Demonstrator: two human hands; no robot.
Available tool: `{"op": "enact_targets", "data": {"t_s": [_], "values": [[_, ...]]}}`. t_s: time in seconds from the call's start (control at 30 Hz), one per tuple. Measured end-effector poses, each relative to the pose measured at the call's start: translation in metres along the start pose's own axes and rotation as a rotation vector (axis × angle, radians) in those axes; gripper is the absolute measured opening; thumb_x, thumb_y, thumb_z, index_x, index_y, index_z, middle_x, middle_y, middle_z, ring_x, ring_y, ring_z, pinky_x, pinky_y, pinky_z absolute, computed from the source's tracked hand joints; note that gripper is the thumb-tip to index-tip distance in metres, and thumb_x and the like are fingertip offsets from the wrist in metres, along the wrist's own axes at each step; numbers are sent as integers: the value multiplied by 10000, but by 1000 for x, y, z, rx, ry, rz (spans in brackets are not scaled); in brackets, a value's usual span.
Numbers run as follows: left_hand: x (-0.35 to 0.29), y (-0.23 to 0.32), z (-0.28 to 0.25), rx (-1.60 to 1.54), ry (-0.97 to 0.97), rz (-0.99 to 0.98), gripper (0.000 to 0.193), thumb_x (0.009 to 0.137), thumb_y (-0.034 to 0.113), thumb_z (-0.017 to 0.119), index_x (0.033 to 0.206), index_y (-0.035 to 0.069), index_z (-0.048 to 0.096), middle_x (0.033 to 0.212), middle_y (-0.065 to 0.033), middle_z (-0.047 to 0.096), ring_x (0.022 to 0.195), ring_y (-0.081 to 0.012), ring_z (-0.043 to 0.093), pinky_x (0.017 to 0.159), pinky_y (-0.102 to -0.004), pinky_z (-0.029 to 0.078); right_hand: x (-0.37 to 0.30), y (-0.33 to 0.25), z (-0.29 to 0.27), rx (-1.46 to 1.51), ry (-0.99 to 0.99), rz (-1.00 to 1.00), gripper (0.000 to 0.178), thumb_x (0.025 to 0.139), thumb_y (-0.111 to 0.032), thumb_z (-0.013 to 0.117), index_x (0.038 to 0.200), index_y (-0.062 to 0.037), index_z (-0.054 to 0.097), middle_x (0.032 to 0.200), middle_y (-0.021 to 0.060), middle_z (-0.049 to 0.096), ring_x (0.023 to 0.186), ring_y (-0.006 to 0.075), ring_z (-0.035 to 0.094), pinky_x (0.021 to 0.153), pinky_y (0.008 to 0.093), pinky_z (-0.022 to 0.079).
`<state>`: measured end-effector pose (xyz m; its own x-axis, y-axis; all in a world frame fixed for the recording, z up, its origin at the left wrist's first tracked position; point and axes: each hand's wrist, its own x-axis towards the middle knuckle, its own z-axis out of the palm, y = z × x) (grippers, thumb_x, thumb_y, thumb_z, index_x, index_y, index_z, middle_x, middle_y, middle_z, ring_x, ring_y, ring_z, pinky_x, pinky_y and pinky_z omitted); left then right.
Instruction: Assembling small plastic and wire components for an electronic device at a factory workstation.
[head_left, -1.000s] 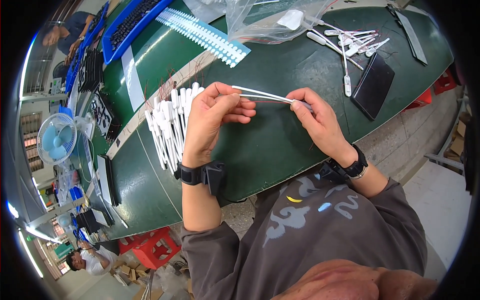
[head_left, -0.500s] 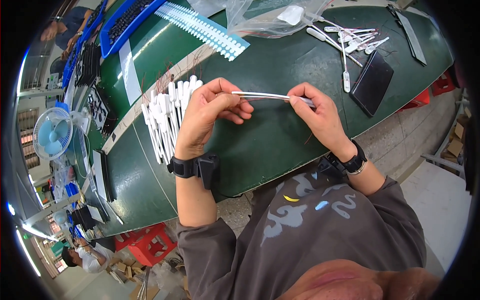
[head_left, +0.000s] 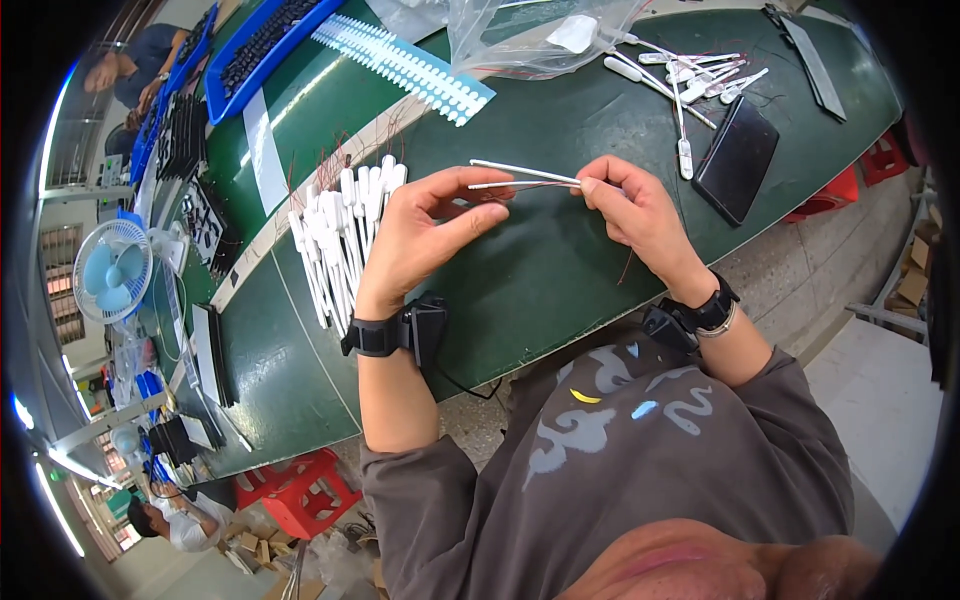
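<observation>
My right hand [head_left: 640, 212] pinches two slender white sticks [head_left: 525, 171] at one end, near a fine dark red wire. From the pinch the sticks spread in a narrow V towards my left hand [head_left: 430, 222]. That hand is open, thumb apart from the fingers, and the lower stick's tip lies against or just in front of its fingertips; contact cannot be made out. Beside my left wrist lies a bundle of white sticks with thicker rounded ends [head_left: 340, 225] and thin red wires. More such white pieces [head_left: 685, 85] are scattered at the far right.
A black phone-like slab [head_left: 737, 160] lies right of my right hand. Farther back are a clear plastic bag [head_left: 530, 45], a light blue sheet of white stickers [head_left: 420, 75] and a blue tray [head_left: 225, 90] of black parts. People [head_left: 185, 515] work at the left.
My left thumb and fingers have parted, releasing the sticks' free end. The sticks, close together before, now fan apart in my right hand's pinch. My view has shifted slightly.
</observation>
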<state>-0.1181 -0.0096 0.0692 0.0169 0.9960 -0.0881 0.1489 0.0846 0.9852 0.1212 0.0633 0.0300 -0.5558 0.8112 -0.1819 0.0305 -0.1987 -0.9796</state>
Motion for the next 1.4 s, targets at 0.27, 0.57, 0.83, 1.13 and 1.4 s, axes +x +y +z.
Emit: {"op": "enact_targets", "data": {"t_s": [0.27, 0.57, 0.83, 1.13, 1.4], "values": [[8, -3, 14, -190, -5, -174, 204, 915, 70, 679, 1094, -27, 697, 942, -90, 722, 844, -137, 680, 784, -263, 553, -2, 2, 1, -68, 73, -123, 144, 1011, -198, 569, 1028, -60, 606, 697, -107, 409, 534, -25, 303, 456, 181, 210], [4, 6, 34, 654, 395, 430, 161, 823, 12, 732, 979, 47, 718, 937, -60, 682, 750, -202, 668, 676, -311, 535, 0, 2, -1, -94, 75, -132, 137, 1014, -197, 569, 1026, -65, 603, 702, -110, 390, 549, -23, 286, 466, 185, 204], [14, 6, 41, 784, 572, 605, 145, 814, -3, 757, 952, 32, 733, 996, -87, 684, 837, -202, 671, 740, -307, 538, -1, -2, -4, -74, 83, -149, 135, 1018, -194, 561, 1026, -64, 599, 704, -108, 387, 548, -22, 279, 466, 184, 203], [20, 3, 54, 746, 633, 620, 177, 779, -14, 770, 944, 38, 732, 976, -84, 662, 820, -223, 658, 700, -309, 537, -1, -4, -12, -2, 111, -91, 137, 1017, -195, 563, 1036, -63, 594, 705, -106, 392, 546, -22, 287, 465, 184, 209], [18, -2, 30, 428, 426, 270, 124, 842, 60, 739, 951, 9, 711, 908, -57, 655, 764, -155, 639, 666, -269, 522, 0, -1, -12, -119, 77, -131, 141, 1002, -196, 583, 1024, -59, 605, 713, -101, 419, 577, -19, 325, 491, 185, 244]]}}
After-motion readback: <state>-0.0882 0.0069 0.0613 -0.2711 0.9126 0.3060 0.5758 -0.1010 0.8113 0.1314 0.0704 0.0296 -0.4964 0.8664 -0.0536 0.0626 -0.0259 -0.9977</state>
